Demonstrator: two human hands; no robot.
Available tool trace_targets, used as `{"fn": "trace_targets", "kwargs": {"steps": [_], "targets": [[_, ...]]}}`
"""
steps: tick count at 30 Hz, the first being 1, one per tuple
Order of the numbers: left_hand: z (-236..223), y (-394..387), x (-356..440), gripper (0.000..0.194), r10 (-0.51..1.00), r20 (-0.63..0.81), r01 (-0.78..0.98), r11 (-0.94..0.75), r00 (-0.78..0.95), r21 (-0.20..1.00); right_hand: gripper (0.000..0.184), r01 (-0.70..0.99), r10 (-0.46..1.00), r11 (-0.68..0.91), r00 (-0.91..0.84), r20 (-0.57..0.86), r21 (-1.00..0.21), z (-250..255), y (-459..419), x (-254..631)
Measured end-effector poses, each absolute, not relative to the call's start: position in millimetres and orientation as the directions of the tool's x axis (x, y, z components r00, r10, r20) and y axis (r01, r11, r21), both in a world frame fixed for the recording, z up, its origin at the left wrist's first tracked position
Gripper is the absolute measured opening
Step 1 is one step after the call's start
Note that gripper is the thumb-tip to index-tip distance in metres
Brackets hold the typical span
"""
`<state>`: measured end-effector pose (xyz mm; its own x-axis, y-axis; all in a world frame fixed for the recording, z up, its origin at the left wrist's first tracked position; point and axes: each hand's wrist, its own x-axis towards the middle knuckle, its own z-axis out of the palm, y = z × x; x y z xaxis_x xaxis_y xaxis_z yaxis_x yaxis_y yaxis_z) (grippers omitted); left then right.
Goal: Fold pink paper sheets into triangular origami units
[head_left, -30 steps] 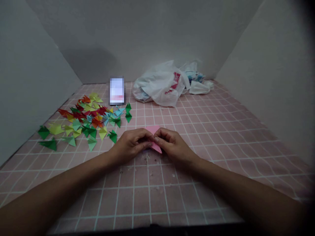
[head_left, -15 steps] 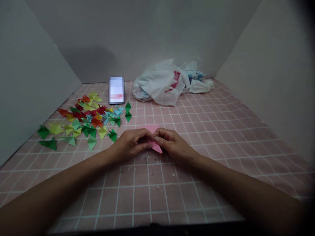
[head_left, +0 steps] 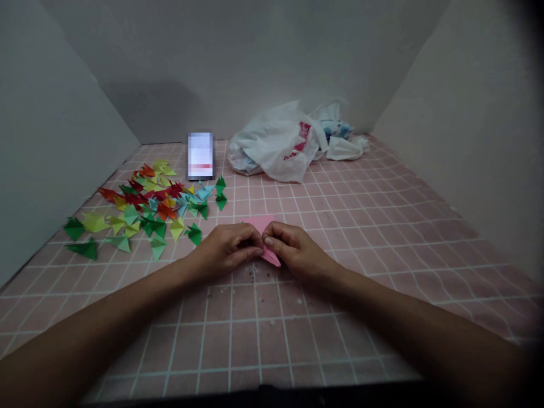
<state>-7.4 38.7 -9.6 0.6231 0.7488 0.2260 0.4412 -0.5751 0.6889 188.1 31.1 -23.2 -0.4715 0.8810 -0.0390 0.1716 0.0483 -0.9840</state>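
A piece of pink origami paper [head_left: 270, 256], partly folded, is pinched between my two hands just above the pink checked tablecloth [head_left: 250, 345]. My left hand [head_left: 232, 245] grips it from the left, thumb and fingers closed on the edge. From the other side my right hand [head_left: 293, 249] pinches it with thumb and forefinger, the two hands almost touching. A pointed pink end sticks out toward me below the fingers. More pink paper [head_left: 259, 222] shows behind the hands; whether it is the same sheet I cannot tell.
Several folded paper cranes [head_left: 155, 225] in green, yellow, red, orange and blue lie spread out on the left. A phone with a lit screen [head_left: 200, 156] stands behind them. At the back are a crumpled white plastic bag [head_left: 276, 144] and a blue-patterned pack [head_left: 336, 129].
My right hand's fingers have shifted slightly left along the pink paper, closer to my left hand. The pointed end looks narrower and pressed together.
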Motion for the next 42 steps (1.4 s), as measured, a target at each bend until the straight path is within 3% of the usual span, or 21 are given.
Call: {"fn": "trace_targets", "kwargs": {"steps": [9,29,35,42], "targets": [[-6.9,40.2,-7.9,0.009,0.728,0.231,0.415,-0.588,0.645,0.695,0.021,0.224,0.875,0.146,-0.484,0.020,-0.963,-25.5,32.6,187.6],[-7.7,44.8,-11.7,0.012,0.645,0.251,0.374,-0.669,0.722,0.642,0.021,0.239,0.867,0.147,-0.498,0.009,-0.960,-26.4,34.9,188.6],[-11.1,37.5,-6.6,0.010,0.771,0.162,0.422,-0.497,0.616,0.758,0.021,0.248,0.872,0.162,-0.489,0.021,-0.955,-27.8,33.4,187.3],[-23.6,35.3,-1.4,0.014,0.860,0.000,0.237,-0.141,0.511,0.961,0.019,0.228,0.894,0.168,-0.445,0.051,-0.959,-28.3,32.4,187.1]]}}
